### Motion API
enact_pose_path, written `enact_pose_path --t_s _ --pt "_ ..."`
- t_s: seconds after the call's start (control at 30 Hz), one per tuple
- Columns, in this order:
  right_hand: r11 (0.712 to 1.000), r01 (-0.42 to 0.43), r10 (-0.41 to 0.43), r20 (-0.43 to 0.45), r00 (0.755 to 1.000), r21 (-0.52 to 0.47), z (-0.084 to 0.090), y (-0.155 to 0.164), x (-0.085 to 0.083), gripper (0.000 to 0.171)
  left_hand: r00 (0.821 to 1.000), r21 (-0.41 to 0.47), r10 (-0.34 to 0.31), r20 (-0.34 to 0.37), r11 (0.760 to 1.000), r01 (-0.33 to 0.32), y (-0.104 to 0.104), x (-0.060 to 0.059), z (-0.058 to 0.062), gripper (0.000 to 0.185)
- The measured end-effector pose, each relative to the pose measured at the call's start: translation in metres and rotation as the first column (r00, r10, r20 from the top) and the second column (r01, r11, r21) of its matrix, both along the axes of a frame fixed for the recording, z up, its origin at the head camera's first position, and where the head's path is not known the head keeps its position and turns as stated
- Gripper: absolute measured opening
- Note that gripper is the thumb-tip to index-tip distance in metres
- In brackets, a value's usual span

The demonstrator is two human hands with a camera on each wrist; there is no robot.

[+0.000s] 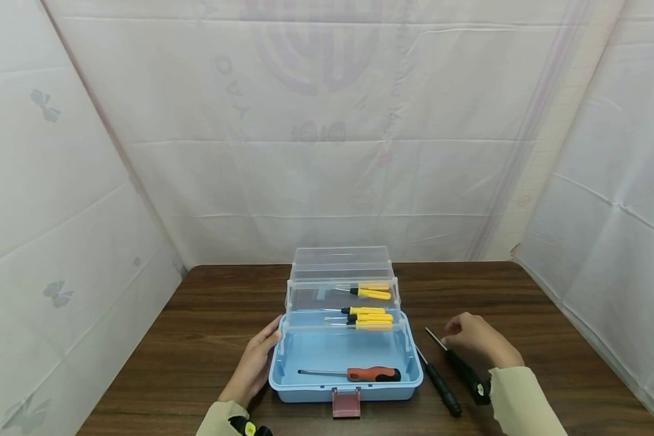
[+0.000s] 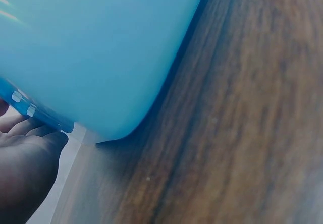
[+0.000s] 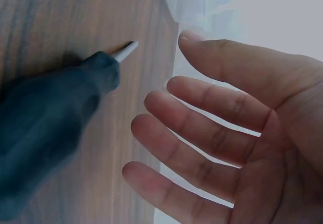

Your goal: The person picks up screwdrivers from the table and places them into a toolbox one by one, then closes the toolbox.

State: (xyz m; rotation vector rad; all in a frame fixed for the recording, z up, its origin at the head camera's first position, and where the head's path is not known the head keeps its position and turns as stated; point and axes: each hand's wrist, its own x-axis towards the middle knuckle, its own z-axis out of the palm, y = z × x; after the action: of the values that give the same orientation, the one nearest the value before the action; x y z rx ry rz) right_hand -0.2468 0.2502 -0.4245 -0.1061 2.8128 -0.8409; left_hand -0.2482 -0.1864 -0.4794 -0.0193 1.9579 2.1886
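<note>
A light blue toolbox (image 1: 332, 348) stands with its clear tiered trays (image 1: 312, 295) raised. My left hand (image 1: 253, 363) rests against its left side, the fingers touching near the rim; in the left wrist view that hand (image 2: 28, 158) is partly hidden by the box. A screwdriver with an orange and black handle (image 1: 373, 374) lies inside. On the table to the right lie two black-handled screwdrivers, one nearer the box (image 1: 441, 387) and one farther out (image 1: 465, 370). My right hand (image 1: 482, 339) hovers beside the outer one, empty, its fingers loosely spread in the right wrist view.
Several small yellow-handled screwdrivers (image 1: 373, 294) lie in the clear trays. A pinkish latch (image 1: 346, 402) hangs from the box's front. Under everything is a dark wooden table (image 1: 218, 309), with white sheeting (image 1: 327, 181) behind it and at both sides.
</note>
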Motion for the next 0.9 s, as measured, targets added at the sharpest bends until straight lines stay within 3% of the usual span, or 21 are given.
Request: enact_pose_path --t_s 0.9 --pt "0.999 0.022 -0.016 0.192 0.981 -0.030 -0.019 0.011 0.008 0.035 1.000 -0.001 0.004 0.004 1.000 -0.004 0.000 0.000 0.000 0.052"
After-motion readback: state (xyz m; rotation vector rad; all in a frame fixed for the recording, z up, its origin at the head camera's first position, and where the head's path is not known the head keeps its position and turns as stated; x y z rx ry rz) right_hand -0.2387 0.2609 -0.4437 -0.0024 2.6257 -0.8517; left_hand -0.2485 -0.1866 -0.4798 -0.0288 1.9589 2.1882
